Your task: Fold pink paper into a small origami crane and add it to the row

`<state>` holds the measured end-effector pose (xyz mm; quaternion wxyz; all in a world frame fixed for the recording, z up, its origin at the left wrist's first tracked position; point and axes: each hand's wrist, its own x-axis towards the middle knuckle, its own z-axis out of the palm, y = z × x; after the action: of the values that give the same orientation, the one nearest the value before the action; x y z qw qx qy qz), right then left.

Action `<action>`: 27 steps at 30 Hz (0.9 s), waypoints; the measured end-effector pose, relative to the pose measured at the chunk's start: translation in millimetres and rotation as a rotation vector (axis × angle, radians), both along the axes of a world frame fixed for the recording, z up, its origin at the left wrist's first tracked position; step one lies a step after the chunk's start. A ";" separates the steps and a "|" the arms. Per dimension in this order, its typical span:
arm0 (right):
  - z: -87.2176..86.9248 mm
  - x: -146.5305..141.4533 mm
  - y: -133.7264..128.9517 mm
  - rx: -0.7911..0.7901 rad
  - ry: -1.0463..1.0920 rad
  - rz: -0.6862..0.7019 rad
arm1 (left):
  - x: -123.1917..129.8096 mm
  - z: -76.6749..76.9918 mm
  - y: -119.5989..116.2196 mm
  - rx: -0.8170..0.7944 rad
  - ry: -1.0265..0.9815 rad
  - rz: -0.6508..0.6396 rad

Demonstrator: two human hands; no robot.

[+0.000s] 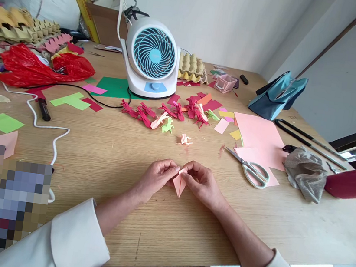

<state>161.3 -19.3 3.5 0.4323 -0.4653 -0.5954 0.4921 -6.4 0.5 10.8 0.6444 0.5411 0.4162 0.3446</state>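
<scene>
Between both hands, just above the wooden table, is a small folded piece of pink origami paper [179,187], its pointed end toward me and a crease down its middle. My left hand [160,176] pinches its upper left edge with thumb and fingers. On the other side my right hand [200,182] is closed on the upper right edge. The fingers hide part of the paper's top. Straight ahead of the hands lies a small pale pink folded paper figure [184,139]. Farther back spreads a row of red, pink and green folded figures [144,113].
Scissors [252,169] lie right of my hands on pink paper sheets [259,135]. A white and blue fan [155,56] stands at the back. A white cable [56,135] and red plastic bag [42,69] are left. Grey cloth [306,172] and a blue bag [276,96] sit right.
</scene>
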 end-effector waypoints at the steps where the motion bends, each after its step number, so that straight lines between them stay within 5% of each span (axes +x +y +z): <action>1: 0.2 -0.3 -0.1 0.002 0.003 0.003 | 0.0 -0.4 0.2 -0.004 0.005 -0.002; 27: 0.3 -0.3 -0.2 -0.005 -0.055 -0.099 | 3.2 -1.5 -4.5 -0.018 -0.061 0.040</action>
<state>161.1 -19.4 3.8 0.4384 -0.5088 -0.5819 0.4585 -3.2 -4.0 9.4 0.6545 0.5161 0.4102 0.3701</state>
